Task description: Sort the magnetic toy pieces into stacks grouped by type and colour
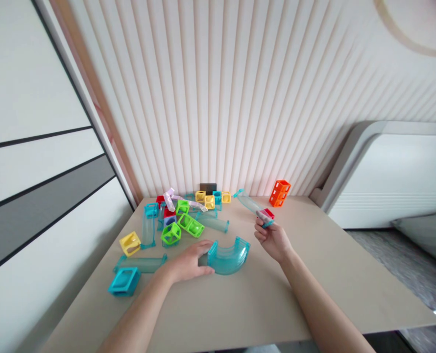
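Observation:
My left hand (189,261) reaches in from the lower left, thumb and fingers spanning the left end of a curved translucent teal tube piece (228,257) on the table. My right hand (273,240) pinches the near end of a straight translucent teal track (249,202). That track slants up and away to the left, towards the wall. A red cube block (268,213) is partly hidden behind the track's near end and my fingers. Beyond it, a tower of orange open-frame cubes (279,193) stands upright near the wall.
Left on the table (218,314) lie green cubes (191,225), a yellow cube (130,243), a teal block (124,281), a long teal track (144,264) and a lilac piece (169,200). Yellow cubes (209,202) and a black box (208,188) stand by the ribbed wall (210,98).

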The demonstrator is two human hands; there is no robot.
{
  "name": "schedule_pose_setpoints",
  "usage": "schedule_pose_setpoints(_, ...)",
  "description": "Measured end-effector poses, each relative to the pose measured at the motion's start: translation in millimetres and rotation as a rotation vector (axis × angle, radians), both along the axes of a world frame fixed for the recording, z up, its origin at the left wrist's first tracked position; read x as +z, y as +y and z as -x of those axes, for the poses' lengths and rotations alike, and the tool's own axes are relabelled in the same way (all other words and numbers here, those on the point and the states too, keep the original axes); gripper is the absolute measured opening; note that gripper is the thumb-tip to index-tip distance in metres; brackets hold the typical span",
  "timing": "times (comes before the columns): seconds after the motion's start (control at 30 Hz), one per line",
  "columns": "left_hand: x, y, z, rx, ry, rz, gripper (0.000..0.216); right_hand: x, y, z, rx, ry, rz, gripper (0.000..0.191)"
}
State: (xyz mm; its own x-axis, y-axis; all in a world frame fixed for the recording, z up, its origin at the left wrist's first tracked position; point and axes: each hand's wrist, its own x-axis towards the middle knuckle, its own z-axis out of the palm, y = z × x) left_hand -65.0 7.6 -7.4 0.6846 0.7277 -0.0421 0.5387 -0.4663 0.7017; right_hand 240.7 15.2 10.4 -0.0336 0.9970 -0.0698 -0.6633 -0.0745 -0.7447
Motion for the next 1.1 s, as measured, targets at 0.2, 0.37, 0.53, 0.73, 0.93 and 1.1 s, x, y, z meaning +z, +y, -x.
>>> schedule_pose_setpoints(0.2, -3.2, 0.5, -0.1, 0.011, -0.006, -0.005, 0.069, -4.5, -1.6, 6.8, -0.038, 0.0, 0.036, 0.017)
schedule_pose_setpoints(0.37, -1.6, -0.7, -0.9, 0.01, 0.004, -0.007, 0.069, -1.6, -3.9, 6.8, -0.06, 0.033, 0.099, 0.026)
schedule_pose_setpoints(0.53, 1.1, -1.4, -1.4, 0.016, 0.009, 0.001, 0.069, -1.1, -4.6, 6.6, -0.067, 0.023, 0.069, 0.035)
schedule_pose_setpoints(0.73, -1.4, -0.3, -0.9, 0.026, 0.0, 0.006, 0.07, -4.6, -3.1, 9.6, -0.098, 0.007, 0.004, 0.026)
schedule_pose_setpoints(0.93, -4.1, 0.6, 0.0, 0.017, -0.016, -0.008, 0.069, -7.4, -1.9, 12.8, -0.187, -0.236, -0.034, 0.045)
schedule_pose_setpoints(1.1, -2.9, 0.2, -0.8, 0.01, -0.024, -0.014, 0.068, -21.2, 2.4, 11.8, -0.399, -0.478, 0.025, 0.06)
